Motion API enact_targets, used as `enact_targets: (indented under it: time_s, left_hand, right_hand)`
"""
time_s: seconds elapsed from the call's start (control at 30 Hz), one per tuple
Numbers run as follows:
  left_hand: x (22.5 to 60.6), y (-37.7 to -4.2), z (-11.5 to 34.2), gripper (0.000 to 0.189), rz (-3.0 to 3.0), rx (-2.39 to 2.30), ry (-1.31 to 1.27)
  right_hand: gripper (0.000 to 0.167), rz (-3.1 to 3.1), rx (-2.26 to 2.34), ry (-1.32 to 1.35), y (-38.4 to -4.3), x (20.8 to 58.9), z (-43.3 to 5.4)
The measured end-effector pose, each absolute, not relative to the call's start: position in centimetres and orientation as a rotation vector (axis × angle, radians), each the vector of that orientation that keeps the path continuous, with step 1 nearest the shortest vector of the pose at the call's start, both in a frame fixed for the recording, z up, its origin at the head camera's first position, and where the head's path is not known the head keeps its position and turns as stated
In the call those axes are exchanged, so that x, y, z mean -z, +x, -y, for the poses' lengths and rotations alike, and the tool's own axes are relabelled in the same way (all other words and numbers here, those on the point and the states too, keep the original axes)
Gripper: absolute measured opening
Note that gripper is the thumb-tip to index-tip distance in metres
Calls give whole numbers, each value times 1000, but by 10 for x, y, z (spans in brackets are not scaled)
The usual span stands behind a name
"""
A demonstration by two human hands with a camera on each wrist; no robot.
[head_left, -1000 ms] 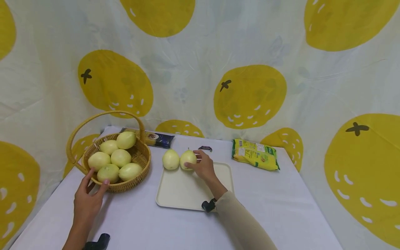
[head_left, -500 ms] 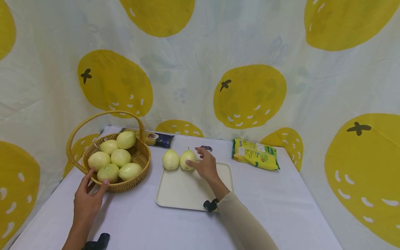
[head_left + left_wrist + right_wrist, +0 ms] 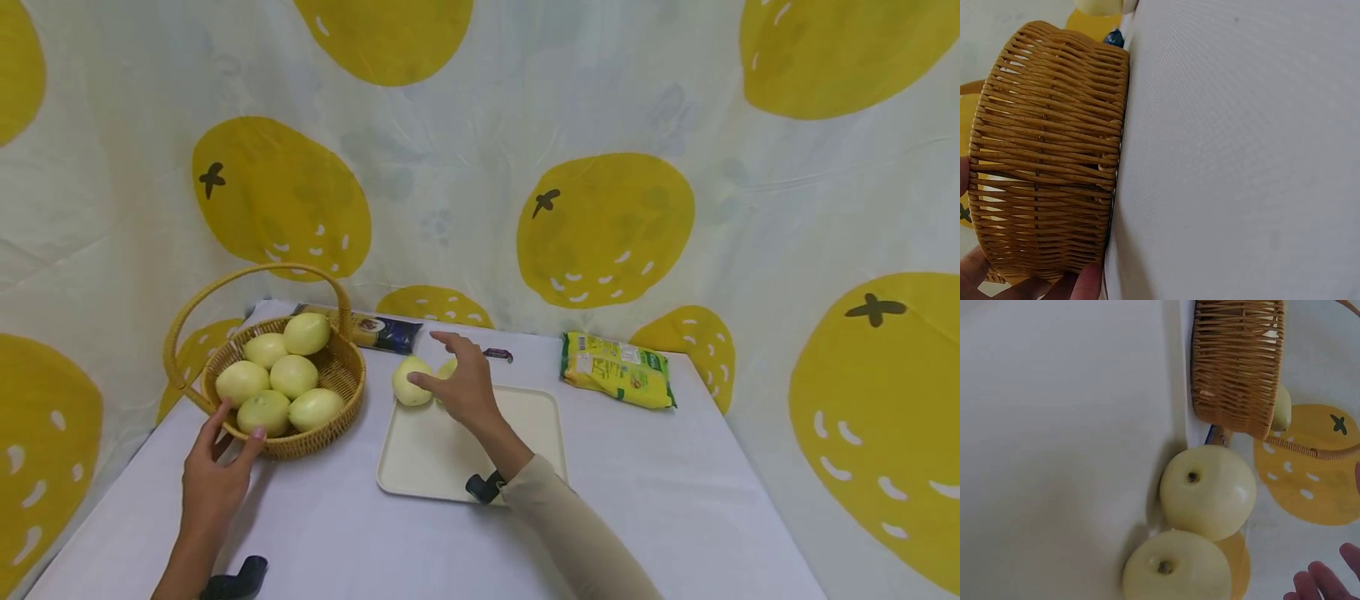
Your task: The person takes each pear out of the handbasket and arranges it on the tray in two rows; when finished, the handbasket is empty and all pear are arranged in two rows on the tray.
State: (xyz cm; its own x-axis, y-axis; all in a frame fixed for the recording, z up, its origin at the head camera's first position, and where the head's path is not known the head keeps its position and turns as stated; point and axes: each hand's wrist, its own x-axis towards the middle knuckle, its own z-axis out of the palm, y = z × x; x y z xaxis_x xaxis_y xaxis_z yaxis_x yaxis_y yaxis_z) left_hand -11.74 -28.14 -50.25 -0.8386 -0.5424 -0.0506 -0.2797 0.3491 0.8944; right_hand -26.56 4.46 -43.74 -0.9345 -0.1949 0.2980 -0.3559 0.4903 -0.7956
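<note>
Several pale yellow-green pears lie in a wicker basket with a tall arched handle, at the left. My left hand holds the basket's near-left side, with a thumb and fingers against the weave in the left wrist view. Two more pears sit side by side at the far-left part of a cream tray. My right hand hovers above them with fingers spread and nothing held. It partly hides the right pear; the left pear shows beside its thumb. Both pears appear apart from the fingers in the right wrist view.
A dark blue packet lies behind the basket. Behind the tray is a small dark wrapped item. A yellow-green bag lies at the back right. A curtain with printed yellow fruit hangs behind the white-covered table.
My right hand has let go of the right pear on the tray, lifted off and shifted left over the two pears. The left hand stays on the basket.
</note>
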Motion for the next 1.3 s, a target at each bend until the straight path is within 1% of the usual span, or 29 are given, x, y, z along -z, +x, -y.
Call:
enact_targets:
  time_s: [0.13, 0.4, 0.57, 0.83, 1.03, 1.3]
  left_hand:
    - [503, -118, 281, 80, 2361, 1472, 735]
    - [504, -118, 281, 80, 2349, 1484, 728]
    - [506, -120, 282, 80, 2349, 1470, 727]
    - [505, -119, 279, 79, 2358, 1452, 746]
    - [504, -120, 279, 79, 2353, 1468, 747]
    - [505, -120, 280, 79, 2349, 1486, 745]
  right_hand:
    - [75, 2589, -1448, 608, -259, 432, -25]
    - [76, 2608, -1432, 818, -250, 434, 13]
    - [72, 2606, -1420, 963, -248, 440, 36]
    - [70, 2716, -1296, 1043, -250, 449, 65]
    - [68, 2762, -1212, 1078, -253, 453, 76]
    - [65, 2784, -950, 1113, -259, 462, 88]
